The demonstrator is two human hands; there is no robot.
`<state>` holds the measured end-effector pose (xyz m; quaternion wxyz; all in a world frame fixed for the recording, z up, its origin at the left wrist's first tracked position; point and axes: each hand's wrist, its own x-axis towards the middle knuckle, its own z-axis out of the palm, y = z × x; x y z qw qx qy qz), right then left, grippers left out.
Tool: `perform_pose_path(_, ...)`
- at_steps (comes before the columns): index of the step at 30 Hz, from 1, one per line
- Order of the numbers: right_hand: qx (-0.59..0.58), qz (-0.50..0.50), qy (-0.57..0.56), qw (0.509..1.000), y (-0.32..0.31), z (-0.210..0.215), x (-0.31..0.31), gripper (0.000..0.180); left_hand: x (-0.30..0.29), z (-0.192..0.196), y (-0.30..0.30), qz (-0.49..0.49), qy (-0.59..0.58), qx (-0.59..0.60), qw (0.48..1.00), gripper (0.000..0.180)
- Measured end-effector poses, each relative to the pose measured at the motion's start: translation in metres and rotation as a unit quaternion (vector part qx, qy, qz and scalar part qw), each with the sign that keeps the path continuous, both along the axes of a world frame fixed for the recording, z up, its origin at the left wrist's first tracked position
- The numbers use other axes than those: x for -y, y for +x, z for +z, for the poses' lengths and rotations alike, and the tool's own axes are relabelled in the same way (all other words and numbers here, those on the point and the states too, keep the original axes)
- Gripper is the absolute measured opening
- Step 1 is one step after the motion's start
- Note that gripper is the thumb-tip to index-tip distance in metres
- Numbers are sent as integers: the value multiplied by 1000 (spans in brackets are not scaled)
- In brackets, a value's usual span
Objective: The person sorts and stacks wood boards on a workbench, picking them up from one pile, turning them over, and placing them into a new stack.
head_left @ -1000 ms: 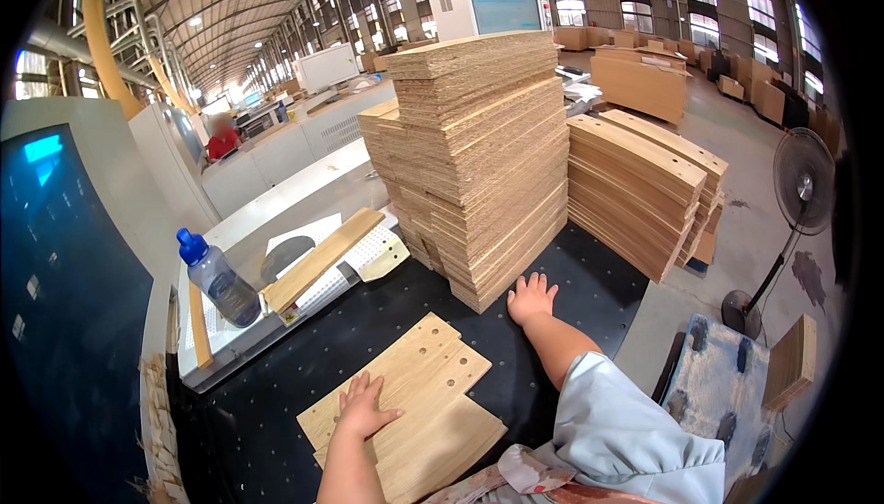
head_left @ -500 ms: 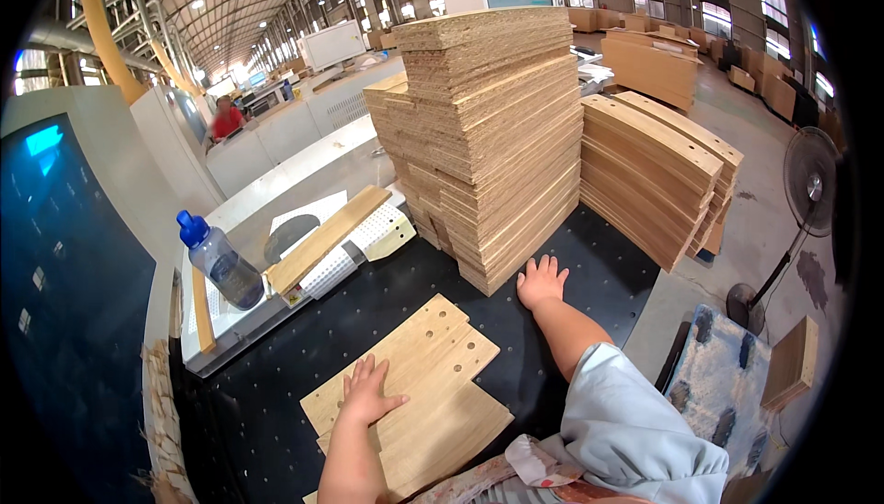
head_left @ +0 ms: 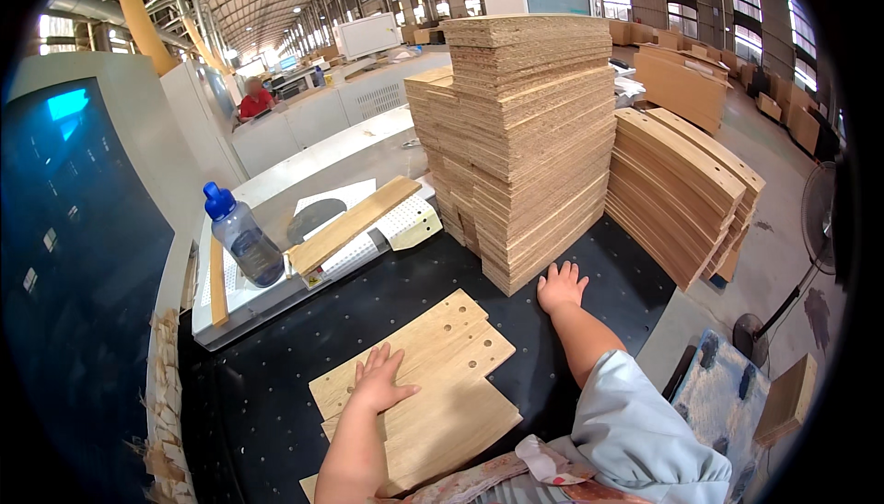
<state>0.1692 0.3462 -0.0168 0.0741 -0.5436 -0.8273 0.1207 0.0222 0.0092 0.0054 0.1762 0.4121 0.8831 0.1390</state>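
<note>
Factory hall, black dotted table (head_left: 276, 384) | left hand (head_left: 378, 380) flat, open, on notched board (head_left: 433, 393) | right hand (head_left: 559, 285) open, empty, at board stack (head_left: 525, 145) | best pressed flat, fingers off edges

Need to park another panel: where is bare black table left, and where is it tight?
Bare black table lies left of the notched wooden panel, below the white ledge with the water bottle. A narrower strip runs between the panel and the tall board stack. The right hand crowds the stack's foot; the left hand rests on the panel.
</note>
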Motion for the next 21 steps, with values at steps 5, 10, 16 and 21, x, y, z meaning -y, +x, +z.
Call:
perform_pose_path(5, -6, 6, 0, 1000, -4, -2, 0, 50, 0, 1, -1, 5, -12, -4, 1000, 85)
perform_pose_path(10, 0, -4, 30, 1000, 0, -8, -4, 50, -4, -2, -1, -1, -22, -1, 1000, 84)
perform_pose_path(16, 41, 24, 5, 999, -4, -4, -6, 50, 0, -4, -2, -6, -36, -19, 999, 84)
perform_pose_path(21, 49, 37, 22, 998, -9, -12, -11, 49, 2, 0, 2, 1, -33, -15, 999, 83)
